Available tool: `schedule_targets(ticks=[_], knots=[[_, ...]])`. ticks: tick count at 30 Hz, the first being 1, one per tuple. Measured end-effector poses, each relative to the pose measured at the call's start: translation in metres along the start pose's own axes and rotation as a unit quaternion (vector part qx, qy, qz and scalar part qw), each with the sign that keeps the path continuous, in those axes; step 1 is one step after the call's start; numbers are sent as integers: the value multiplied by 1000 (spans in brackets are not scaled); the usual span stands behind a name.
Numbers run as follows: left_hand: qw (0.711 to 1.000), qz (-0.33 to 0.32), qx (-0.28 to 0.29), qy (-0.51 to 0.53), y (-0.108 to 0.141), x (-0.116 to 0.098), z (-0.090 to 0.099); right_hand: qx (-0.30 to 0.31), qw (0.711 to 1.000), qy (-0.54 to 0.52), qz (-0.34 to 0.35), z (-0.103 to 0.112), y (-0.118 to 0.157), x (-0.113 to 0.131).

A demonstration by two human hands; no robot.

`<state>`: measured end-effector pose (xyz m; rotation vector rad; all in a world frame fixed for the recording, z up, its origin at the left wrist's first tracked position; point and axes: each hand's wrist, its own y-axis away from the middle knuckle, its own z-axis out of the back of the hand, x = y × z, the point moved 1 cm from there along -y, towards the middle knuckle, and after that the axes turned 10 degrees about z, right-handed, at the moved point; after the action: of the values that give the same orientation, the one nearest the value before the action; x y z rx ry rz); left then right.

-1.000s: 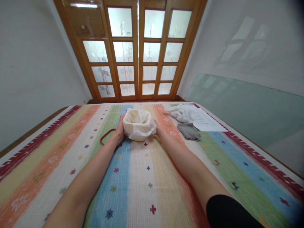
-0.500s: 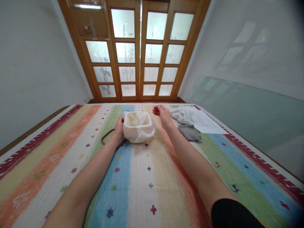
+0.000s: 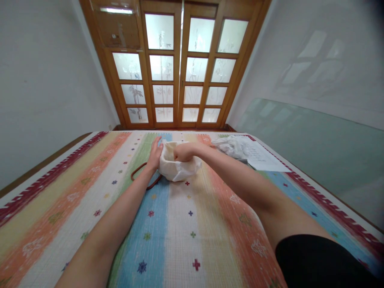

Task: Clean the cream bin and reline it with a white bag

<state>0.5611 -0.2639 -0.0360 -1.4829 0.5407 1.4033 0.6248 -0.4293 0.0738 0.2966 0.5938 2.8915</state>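
A small cream-coloured bin (image 3: 168,150) stands on the table, lined with a thin white plastic bag (image 3: 177,171) that is folded over its rim and hangs loosely outside. My left hand (image 3: 156,154) rests against the bin's left side, its fingers stretched out and apart. Over the bin's mouth, my right hand (image 3: 183,152) reaches in from the right with its fingers curled. Their tips are hidden inside, so I cannot make out what they hold, if anything. A brown loop-shaped handle (image 3: 139,170) lies by my left wrist, partly behind it.
A crumpled white plastic bag (image 3: 232,146) lies to the right, on a printed paper sheet (image 3: 264,156). The grey cloth (image 3: 243,161) there is mostly behind my right forearm. A striped cloth (image 3: 180,224) covers the table, and wood-framed glass doors (image 3: 180,80) stand beyond.
My right hand has moved left, from beside the bin into its mouth, and its fingers have curled. My left hand's fingers have straightened along the bin's side.
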Motion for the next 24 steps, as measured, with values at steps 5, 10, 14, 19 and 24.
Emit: schedule_targets(ticks=[5,10,14,19,24], knots=[[996,3,82,44,3,-10,-3,11,998,62,1,8,-6,16],[989,42,110,94,5,-9,-9,-69,996,52,32,20,-1,25],[992,34,94,80,7,-11,-11,-71,996,-17,49,23,4,18],[995,81,28,58,5,-15,-7,21,991,-133,10,18,1,2],[993,112,-2,26,2,-19,3,8,987,-152,-41,5,-12,-4]])
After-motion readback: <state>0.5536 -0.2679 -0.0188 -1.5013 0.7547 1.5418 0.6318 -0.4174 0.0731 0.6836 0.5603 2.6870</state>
